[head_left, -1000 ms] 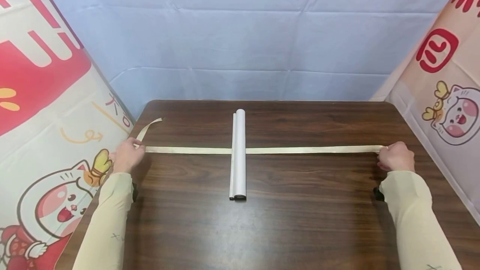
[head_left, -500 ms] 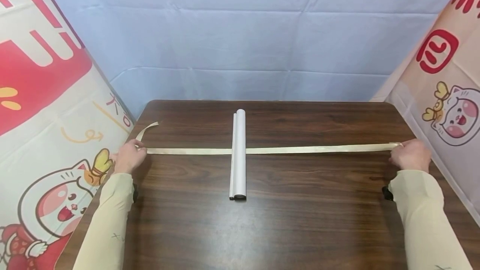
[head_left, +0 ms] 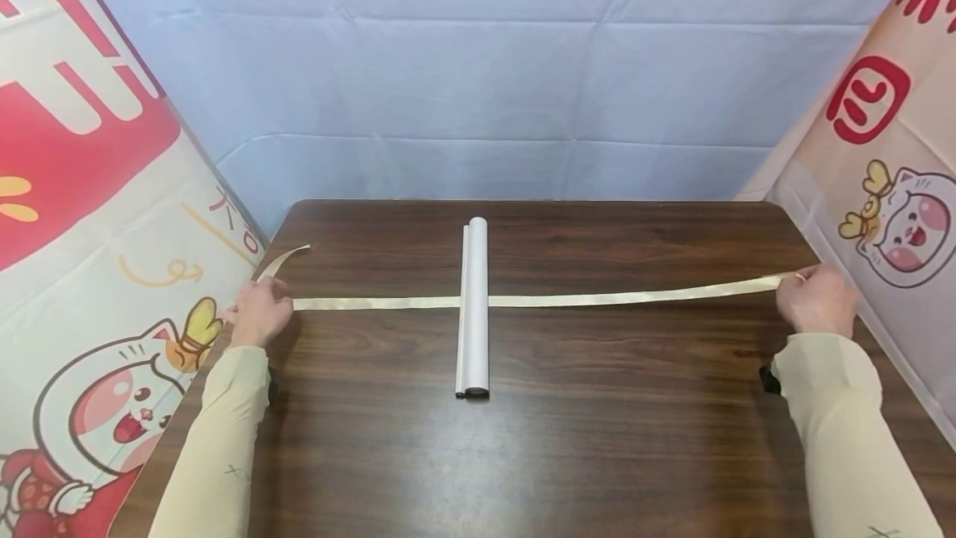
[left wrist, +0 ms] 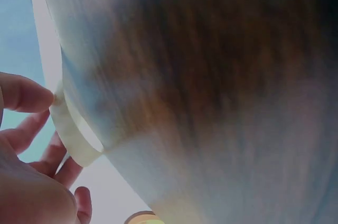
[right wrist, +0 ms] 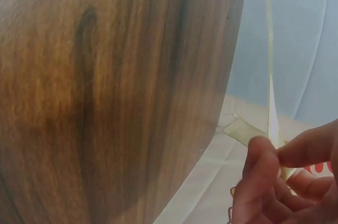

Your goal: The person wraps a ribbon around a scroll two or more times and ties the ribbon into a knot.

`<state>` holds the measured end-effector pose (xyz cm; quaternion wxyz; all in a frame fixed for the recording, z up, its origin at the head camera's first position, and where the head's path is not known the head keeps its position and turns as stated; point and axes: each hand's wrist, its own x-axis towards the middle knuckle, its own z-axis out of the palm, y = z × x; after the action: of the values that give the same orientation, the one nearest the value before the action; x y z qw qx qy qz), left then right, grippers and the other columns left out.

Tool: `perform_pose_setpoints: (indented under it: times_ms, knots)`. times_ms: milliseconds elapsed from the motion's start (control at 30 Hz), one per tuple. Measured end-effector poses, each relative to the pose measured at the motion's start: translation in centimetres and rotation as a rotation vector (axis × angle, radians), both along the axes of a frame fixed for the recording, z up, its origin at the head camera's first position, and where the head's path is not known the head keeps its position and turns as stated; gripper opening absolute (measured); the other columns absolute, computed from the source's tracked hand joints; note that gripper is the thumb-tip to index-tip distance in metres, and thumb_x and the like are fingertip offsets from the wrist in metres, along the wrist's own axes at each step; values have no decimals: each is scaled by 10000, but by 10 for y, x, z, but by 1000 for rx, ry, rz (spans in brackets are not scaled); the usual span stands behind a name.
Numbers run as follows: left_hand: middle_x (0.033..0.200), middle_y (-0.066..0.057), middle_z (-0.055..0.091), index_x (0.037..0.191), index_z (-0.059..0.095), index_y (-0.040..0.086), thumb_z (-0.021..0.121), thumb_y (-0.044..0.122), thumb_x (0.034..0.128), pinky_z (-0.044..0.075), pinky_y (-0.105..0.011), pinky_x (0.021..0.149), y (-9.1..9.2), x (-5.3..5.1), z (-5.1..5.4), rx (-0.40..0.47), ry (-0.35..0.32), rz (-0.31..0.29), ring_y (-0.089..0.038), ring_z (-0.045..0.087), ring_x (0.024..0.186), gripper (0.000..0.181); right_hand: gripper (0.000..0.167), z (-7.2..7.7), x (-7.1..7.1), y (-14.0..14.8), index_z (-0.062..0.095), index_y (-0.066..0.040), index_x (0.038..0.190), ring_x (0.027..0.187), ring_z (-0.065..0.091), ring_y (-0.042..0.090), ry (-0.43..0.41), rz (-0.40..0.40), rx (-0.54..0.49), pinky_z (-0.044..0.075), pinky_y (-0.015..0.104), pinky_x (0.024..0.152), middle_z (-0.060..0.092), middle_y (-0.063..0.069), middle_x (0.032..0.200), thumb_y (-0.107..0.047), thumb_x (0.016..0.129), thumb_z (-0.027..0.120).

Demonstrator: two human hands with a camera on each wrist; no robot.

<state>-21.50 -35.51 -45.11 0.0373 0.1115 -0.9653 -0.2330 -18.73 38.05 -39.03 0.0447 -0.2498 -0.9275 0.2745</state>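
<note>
A pale yellow ribbon (head_left: 568, 300) runs across the table and passes beneath a white rolled-up sheet (head_left: 477, 305), which lies lengthwise with a thinner roll along its left side. At the table's left edge my left hand (head_left: 261, 305) pinches the ribbon, whose short tail (head_left: 282, 259) curves away behind it. In the left wrist view, the thumb (left wrist: 31, 94) presses the ribbon loop (left wrist: 79, 137) while the other fingers lie behind. On the right, my right hand (head_left: 817, 297) grips the other end. A frayed ribbon tip (right wrist: 244, 130) sticks out past those fingers in the right wrist view.
The brown wood-grain table (head_left: 373, 455) has rounded far corners. Behind it hangs a pale blue cloth (head_left: 478, 81). Printed cartoon panels stand at the left (head_left: 112, 189) and right (head_left: 896, 189), close to the table's sides.
My right hand has moved right and then slightly away, and the ribbon's right stretch now slants upward. The left tail has shortened slightly toward the left hand. The roll stays in place.
</note>
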Motion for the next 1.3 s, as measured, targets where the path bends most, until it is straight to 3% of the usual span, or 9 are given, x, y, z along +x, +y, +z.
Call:
perform_pose_setpoints:
  times_ms: [267, 433, 600, 767, 1000, 1300]
  knots:
    - [1266, -362, 396, 1222, 519, -25, 441, 159, 847, 124, -745, 901, 12, -4, 8, 6, 48, -2, -556, 281, 1216, 425, 445, 11, -13, -22, 495, 68, 1187, 1093, 435, 592, -18, 7, 14, 400, 642, 769, 479, 368, 1202, -231, 926, 294]
    - [1257, -333, 407, 1196, 540, -14, 446, 175, 878, 121, -709, 909, 29, -11, 18, 14, 79, -31, -538, 287, 1206, 382, 473, 17, -24, -48, 490, 25, 1235, 1095, 446, 606, -28, 63, 66, 383, 657, 794, 491, 359, 1242, -288, 953, 273]
    - [1284, -323, 426, 1174, 565, -9, 455, 168, 885, 124, -699, 933, 53, -15, 31, 15, 107, -69, -518, 292, 1224, 357, 442, 21, -33, -79, 539, -24, 1178, 1068, 485, 590, 4, 134, 95, 393, 642, 784, 535, 332, 1230, -309, 942, 298]
    - [1266, -290, 468, 1140, 597, -8, 486, 165, 877, 129, -672, 954, 83, -17, 42, 47, 142, -107, -482, 295, 1264, 333, 387, 25, -40, -112, 599, -72, 1097, 965, 566, 529, 44, 248, 130, 430, 584, 691, 608, 270, 1151, -312, 924, 350]
    - [1211, -218, 521, 1097, 621, 39, 528, 189, 874, 171, -640, 970, 121, -18, 47, 18, 146, -202, -429, 369, 1192, 285, 283, 29, -46, -156, 657, -92, 1051, 887, 594, 404, 28, 505, 152, 445, 463, 616, 629, 187, 1050, -268, 939, 466]
    - [1150, -141, 610, 1096, 638, 75, 585, 203, 884, 309, -546, 929, 181, -18, 51, 40, 133, -335, -357, 468, 1155, 253, 222, 28, -47, -204, 671, -75, 1062, 736, 555, 249, 17, 656, 86, 423, 343, 593, 662, 101, 910, -191, 939, 528]
